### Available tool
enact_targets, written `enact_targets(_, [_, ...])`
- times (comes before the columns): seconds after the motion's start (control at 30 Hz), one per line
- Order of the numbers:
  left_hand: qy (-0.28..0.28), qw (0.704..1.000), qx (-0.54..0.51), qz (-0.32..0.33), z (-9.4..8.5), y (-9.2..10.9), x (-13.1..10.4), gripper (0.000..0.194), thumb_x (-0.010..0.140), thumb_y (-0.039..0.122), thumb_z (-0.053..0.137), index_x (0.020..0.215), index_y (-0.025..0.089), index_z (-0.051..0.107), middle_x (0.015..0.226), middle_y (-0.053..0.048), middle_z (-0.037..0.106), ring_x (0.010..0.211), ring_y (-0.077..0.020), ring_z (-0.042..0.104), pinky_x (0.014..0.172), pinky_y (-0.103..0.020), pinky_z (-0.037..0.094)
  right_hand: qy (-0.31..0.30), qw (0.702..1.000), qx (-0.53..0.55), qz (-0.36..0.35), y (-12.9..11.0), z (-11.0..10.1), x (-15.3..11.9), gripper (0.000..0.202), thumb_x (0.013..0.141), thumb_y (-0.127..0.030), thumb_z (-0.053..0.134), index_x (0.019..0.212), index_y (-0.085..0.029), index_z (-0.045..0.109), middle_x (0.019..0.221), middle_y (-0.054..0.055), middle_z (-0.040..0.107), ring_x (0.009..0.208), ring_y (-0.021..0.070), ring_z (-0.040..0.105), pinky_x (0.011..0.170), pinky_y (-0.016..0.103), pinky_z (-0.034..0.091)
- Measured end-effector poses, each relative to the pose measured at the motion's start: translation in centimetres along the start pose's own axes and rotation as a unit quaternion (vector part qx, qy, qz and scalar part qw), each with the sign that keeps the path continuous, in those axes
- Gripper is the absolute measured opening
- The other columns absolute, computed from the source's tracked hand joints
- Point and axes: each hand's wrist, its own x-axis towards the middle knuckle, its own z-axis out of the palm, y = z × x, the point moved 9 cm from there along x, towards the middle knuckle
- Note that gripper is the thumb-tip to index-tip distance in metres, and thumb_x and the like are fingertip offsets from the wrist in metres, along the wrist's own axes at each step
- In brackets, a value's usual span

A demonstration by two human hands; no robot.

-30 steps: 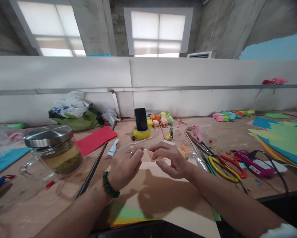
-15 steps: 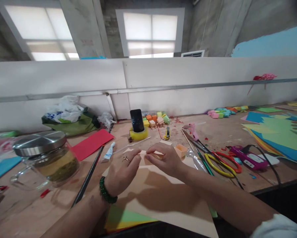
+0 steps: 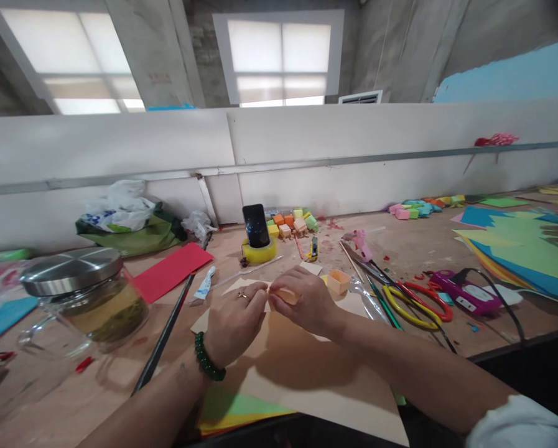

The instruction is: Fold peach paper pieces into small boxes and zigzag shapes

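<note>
- Fingertips of the left hand (image 3: 234,323) and right hand (image 3: 312,305) have drawn closer since the earlier frame and now meet; they serve as the dial's centre below.
- One worktable (image 3: 31,398) spreads out around them in every direction.
- One large peach sheet (image 3: 316,386) lies below the hands, toward six o'clock; the coloured sheets (image 3: 236,410) under its near edge cannot be counted.
- One lidded glass mug (image 3: 115,305) stands at nine o'clock.
- Two hands work together: the right thumb and forefinger curve round a small piece with little space between them, the left fingers are bunched against its near-side end, and whether they pinch it cannot be told.
- One phone (image 3: 256,227) leans at twelve o'clock, and one pink glue gun (image 3: 363,246) lies at two.
- Two clusters of paper blocks (image 3: 285,224) sit at about one and two o'clock, too crowded to count singly.
- One small peach box (image 3: 338,286) rests at three o'clock.
- One peach paper piece (image 3: 285,297) sits at the centre, mostly hidden. It should be light, fairly stiff along creases and easily crushed; a gentle hold on its edges would suit best.
</note>
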Motion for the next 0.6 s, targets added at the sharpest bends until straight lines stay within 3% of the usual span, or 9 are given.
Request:
enact_targets(0.17, [0.0, 1.0, -0.001, -0.002, 0.1, 0.0, 0.1, 0.022, 0.085, 0.004, 0.044, 0.081, 0.021, 0.058, 0.091, -0.001, 0.074, 0.068, -0.0134, 0.067, 0.067, -0.024, 0.05, -0.029, 0.997, 0.053, 0.046, 1.3, 0.5, 0.0, 0.006, 0.083, -0.02, 0.064, 0.082, -0.02, 0.07, 0.082, 0.004, 0.073, 0.079, 0.0173, 0.063, 0.072, 0.029, 0.049])
enact_targets(0.3, [-0.006, 1.0, -0.014, -0.016, 0.5, -0.3, 0.0, 0.022, 0.083, 0.003, 0.044, 0.08, 0.021, 0.056, 0.09, -0.002, 0.074, 0.064, -0.0138, 0.065, 0.063, -0.025, 0.048, -0.018, 0.999, 0.034, 0.007, 0.9, 0.8, 0.0, 0.012, 0.085, -0.018, 0.061, 0.077, -0.02, 0.069, 0.077, 0.003, 0.072, 0.073, 0.0159, 0.061, 0.069, 0.028, 0.047])
enact_targets(0.43, [-0.049, 0.994, -0.074, -0.071, 1.7, -1.4, -0.5, 0.019, 0.078, 0.005, 0.046, 0.083, 0.021, 0.055, 0.091, -0.003, 0.072, 0.063, -0.0149, 0.064, 0.061, -0.025, 0.048, -0.012, 1.0, -0.013, -0.02, 0.8, 0.8, 0.0, 0.017, 0.087, -0.02, 0.058, 0.072, -0.02, 0.067, 0.073, 0.003, 0.071, 0.071, 0.0164, 0.059, 0.07, 0.03, 0.046])
enact_targets(0.6, [-0.036, 0.994, -0.075, -0.076, 1.2, -2.0, -0.5, 0.018, 0.08, 0.006, 0.043, 0.073, 0.021, 0.05, 0.082, -0.001, 0.07, 0.058, -0.0128, 0.06, 0.058, -0.024, 0.045, -0.033, 0.998, 0.001, 0.058, 2.2, 0.3, 0.2, 0.012, 0.086, -0.028, 0.06, 0.085, -0.02, 0.069, 0.083, 0.004, 0.073, 0.079, 0.0183, 0.063, 0.073, 0.03, 0.047])
